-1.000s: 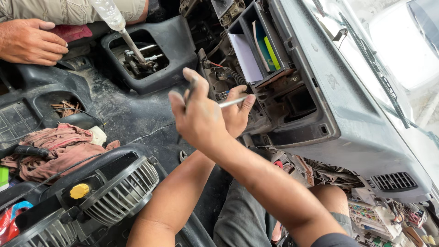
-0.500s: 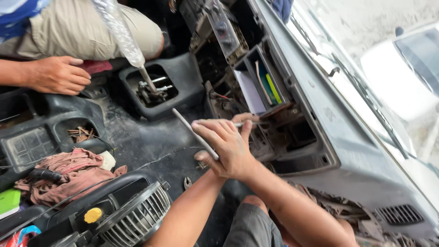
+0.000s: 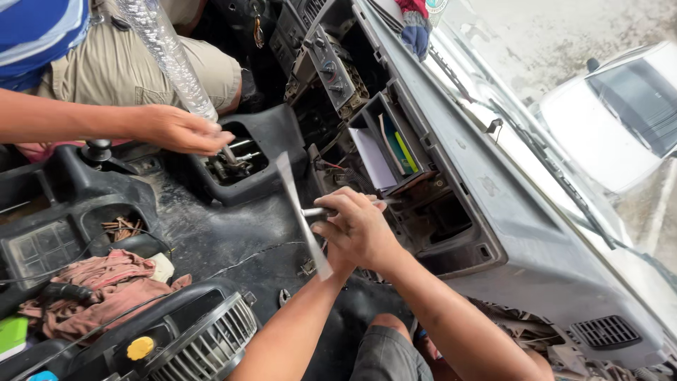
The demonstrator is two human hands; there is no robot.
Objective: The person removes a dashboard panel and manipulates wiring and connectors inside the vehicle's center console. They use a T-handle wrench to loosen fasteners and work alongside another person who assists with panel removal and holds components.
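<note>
Nearest to me, a black fan (image 3: 201, 342) with a grey grille sits at the bottom left, a yellow cap (image 3: 140, 347) beside it, and a reddish rag (image 3: 106, 286) lies bunched just beyond on the dark console (image 3: 211, 240).

My two forearms rise from the bottom edge and meet in the middle. My right hand (image 3: 363, 229) lies on top, its grip clenched around the metal tool (image 3: 321, 212), whose shiny shaft pokes out to the left of the fingers. My left hand (image 3: 338, 257) is tucked underneath the right one; I cannot tell whether its grip is closed on the tool or only bracing. A blurred pale bar (image 3: 302, 215) crosses in front of both hands.

The tool sits just in front of the stripped dashboard (image 3: 508, 212), near an open slot (image 3: 388, 144) holding papers.

Farther off, another person's hand (image 3: 180, 130) touches the base of a plastic-wrapped gear lever (image 3: 166, 53).
</note>
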